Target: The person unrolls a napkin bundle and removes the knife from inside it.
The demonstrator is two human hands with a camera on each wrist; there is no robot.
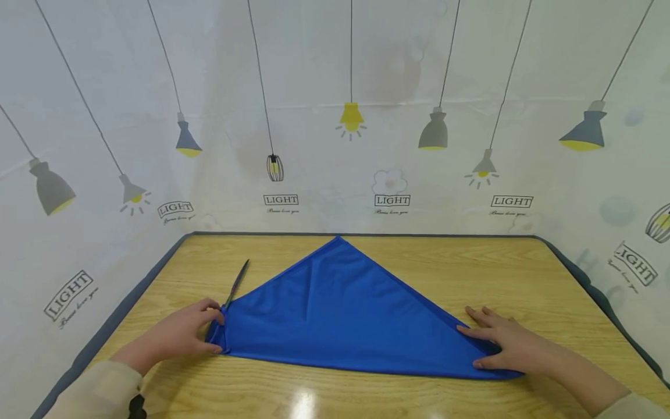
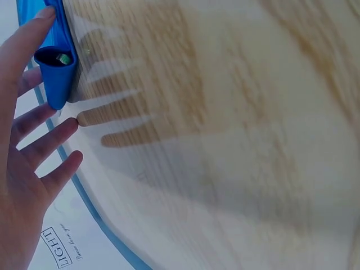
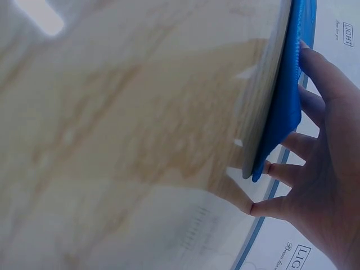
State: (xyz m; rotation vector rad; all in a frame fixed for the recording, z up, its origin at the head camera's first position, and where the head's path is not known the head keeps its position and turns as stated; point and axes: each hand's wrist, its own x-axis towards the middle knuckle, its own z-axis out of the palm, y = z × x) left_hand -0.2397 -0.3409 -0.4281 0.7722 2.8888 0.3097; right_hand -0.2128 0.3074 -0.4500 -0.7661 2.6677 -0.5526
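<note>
A blue cloth (image 1: 335, 314) lies on the table as a wide triangle, its peak at the far edge. Its left corner is folded over; my left hand (image 1: 183, 330) grips that fold between thumb and fingers. From the fold sticks a slim, dark, pointed object (image 1: 238, 281), its lower part covered; I cannot tell its kind. In the left wrist view the fold (image 2: 59, 79) forms an open-ended tube with a small green piece (image 2: 63, 58) inside. Over the right corner (image 3: 287, 107) my right hand (image 1: 510, 340) rests with fingers spread, some touching the cloth and some the table.
The wood-grain table (image 1: 445, 262) is glossy and reflects light near its front. A dark edging (image 1: 366, 234) runs along its back and sides. Pale sheets (image 1: 324, 70) printed with hanging lamps enclose the back and both sides.
</note>
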